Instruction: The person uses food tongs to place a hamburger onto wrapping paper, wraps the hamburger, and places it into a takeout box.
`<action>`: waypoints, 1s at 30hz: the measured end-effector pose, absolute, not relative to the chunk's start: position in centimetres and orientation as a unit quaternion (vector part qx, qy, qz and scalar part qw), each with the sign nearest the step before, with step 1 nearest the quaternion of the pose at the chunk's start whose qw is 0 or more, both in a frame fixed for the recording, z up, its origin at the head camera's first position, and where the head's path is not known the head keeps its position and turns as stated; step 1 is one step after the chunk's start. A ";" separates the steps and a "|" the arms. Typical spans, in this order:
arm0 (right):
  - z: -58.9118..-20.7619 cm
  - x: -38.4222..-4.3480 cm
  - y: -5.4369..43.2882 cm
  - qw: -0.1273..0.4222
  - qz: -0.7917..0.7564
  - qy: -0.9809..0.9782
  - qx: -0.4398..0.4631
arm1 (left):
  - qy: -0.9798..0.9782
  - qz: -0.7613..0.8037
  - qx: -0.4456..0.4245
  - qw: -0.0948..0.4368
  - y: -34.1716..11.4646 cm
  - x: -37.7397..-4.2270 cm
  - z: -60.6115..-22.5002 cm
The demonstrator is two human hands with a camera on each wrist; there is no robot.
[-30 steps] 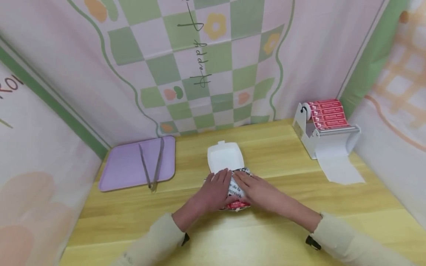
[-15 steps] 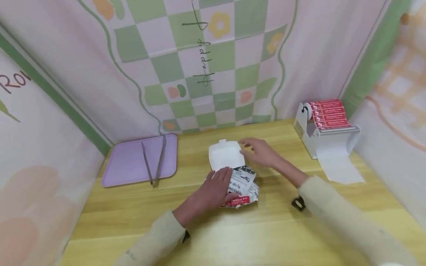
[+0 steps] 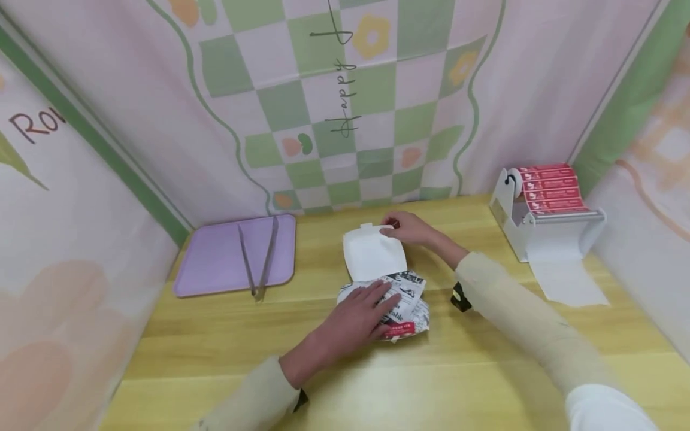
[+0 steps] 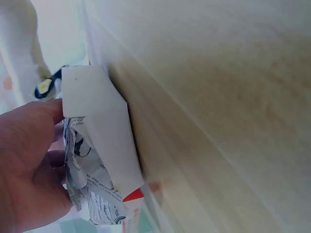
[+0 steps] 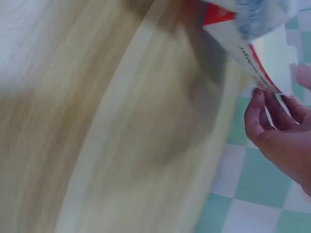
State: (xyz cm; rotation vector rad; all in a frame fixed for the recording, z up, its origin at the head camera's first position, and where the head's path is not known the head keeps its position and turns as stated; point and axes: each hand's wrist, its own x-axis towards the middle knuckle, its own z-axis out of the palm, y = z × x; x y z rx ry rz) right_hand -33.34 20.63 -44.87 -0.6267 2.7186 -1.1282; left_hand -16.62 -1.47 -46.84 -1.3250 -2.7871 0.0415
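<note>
An open paper burger box stands mid-table in the head view, its white lid (image 3: 374,254) folded back toward the wall. Newsprint-patterned paper wrapping (image 3: 414,291) fills its base, sealed with a red sticker (image 3: 400,329); whatever is inside the paper is hidden. My left hand (image 3: 357,314) rests on the wrapping with fingers spread. At the lid's far right corner, my right hand (image 3: 411,229) pinches the edge. The right wrist view shows those fingertips on the lid's printed outer side (image 5: 245,56). In the left wrist view, the box's white side wall (image 4: 107,131) faces the camera.
A purple tray (image 3: 207,260) lies at the back left, with metal tongs (image 3: 264,266) across it, their end past the front rim. At the back right stands a dispenser (image 3: 512,230) with a roll of red labels (image 3: 552,188). Fabric walls (image 3: 302,102) enclose the table.
My right hand has left the wrapping and moved up to the lid's far right corner, taking hold of it. My left hand stays on the wrapping, its fingers now more spread.
</note>
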 end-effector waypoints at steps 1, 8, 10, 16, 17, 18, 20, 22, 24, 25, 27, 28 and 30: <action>-43.9 -32.7 20.7 0.064 -0.385 0.896 -0.213 | -0.902 0.016 -0.430 0.029 -1.4 -16.7 -46.8; -40.8 -28.5 21.3 0.059 -0.387 0.858 -0.334 | -0.892 0.014 -0.449 0.046 -1.6 -17.5 -47.2; -40.5 -27.0 21.3 0.058 -0.365 0.854 -0.365 | -0.886 0.005 -0.459 0.063 -1.8 -17.6 -47.1; -40.9 -23.0 21.5 0.030 -0.290 0.864 -0.410 | -0.867 -0.034 -0.479 0.132 -3.0 -15.6 -46.6; -41.2 -22.4 21.5 0.025 -0.280 0.866 -0.414 | -0.870 -0.050 -0.473 0.129 -3.5 -14.8 -46.6; -41.4 -21.8 21.4 0.019 -0.268 0.867 -0.419 | -0.877 -0.075 -0.461 0.114 -4.0 -14.0 -46.5; -41.7 -20.8 21.3 0.012 -0.253 0.868 -0.426 | -0.893 -0.150 -0.422 0.041 -4.9 -12.6 -46.6; -42.0 -20.0 21.2 -0.008 -0.238 0.871 -0.430 | -0.889 -0.267 -0.364 -0.074 -5.7 -11.5 -46.9; -42.3 -19.4 21.2 -0.032 -0.224 0.869 -0.440 | -0.849 -0.398 -0.283 -0.202 -6.0 -10.8 -47.5; -42.5 -19.2 21.2 -0.043 -0.220 0.867 -0.445 | -0.816 -0.459 -0.239 -0.259 -6.0 -10.6 -47.9; -43.0 -18.9 21.1 -0.075 -0.208 0.862 -0.456 | -0.737 -0.560 -0.158 -0.345 -5.6 -10.4 -48.8; -43.3 -18.8 21.0 -0.089 -0.204 0.859 -0.462 | -0.694 -0.604 -0.118 -0.373 -5.2 -10.4 -49.3; -43.9 -18.7 20.6 -0.111 -0.203 0.853 -0.468 | -0.622 -0.675 -0.052 -0.395 -4.4 -10.5 -50.1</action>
